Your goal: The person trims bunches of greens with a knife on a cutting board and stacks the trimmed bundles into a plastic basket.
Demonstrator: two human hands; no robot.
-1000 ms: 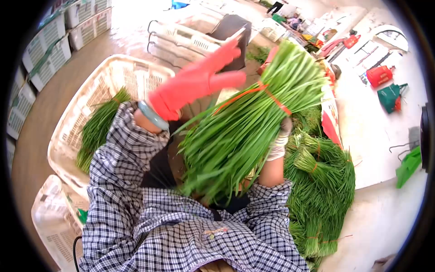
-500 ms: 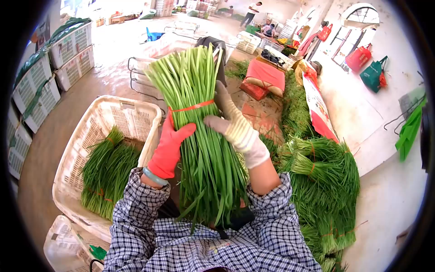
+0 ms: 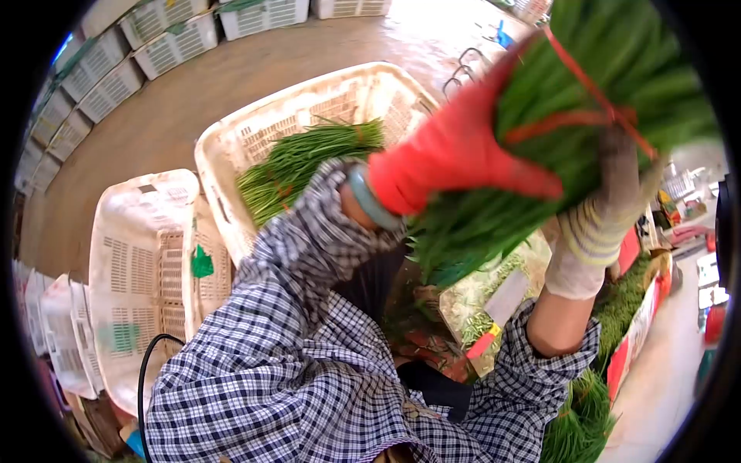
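Observation:
A large bunch of garlic chives, blurred by motion, is held up tilted in front of me. My left hand, in a red glove, is closed around its near side with the thumb laid across the leaves. My right hand, in a striped glove with dark grey fingers, grips the bunch from below and the right. Red-orange bands cross the bunch; one passes by my right fingers. Below lies a knife with a red and yellow handle on a board strewn with green trimmings.
A white plastic basket at my left holds banded chives. Beside it stands another white basket with a green scrap. Stacked crates line the far left. More chives lie at lower right.
My view has turned left and down. Both hands have carried the chives up and to the right, tilting the bunch from upright. A second band now shows on it, and the knife has come into view.

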